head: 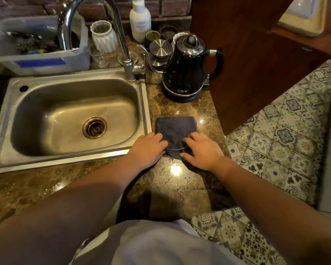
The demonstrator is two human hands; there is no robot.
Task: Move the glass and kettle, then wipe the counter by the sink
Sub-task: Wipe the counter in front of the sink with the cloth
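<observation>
A folded dark grey cloth point(175, 130) lies flat on the brown marble counter point(180, 180) just right of the steel sink point(69, 119). My left hand point(147, 150) presses on its near left corner and my right hand point(203, 150) on its near right corner, fingers curled over the edge. The black gooseneck kettle point(185, 71) stands upright on its base behind the cloth, handle to the right. A clear glass point(100, 56) stands behind the sink, by the faucet.
The chrome faucet point(122, 41) arches over the sink. A plastic bin point(36, 46) with utensils sits at the back left. A white ribbed vase point(103, 36), a lotion bottle point(139, 20) and metal lids point(161, 48) crowd the back. A wooden cabinet point(256, 64) bounds the counter on the right.
</observation>
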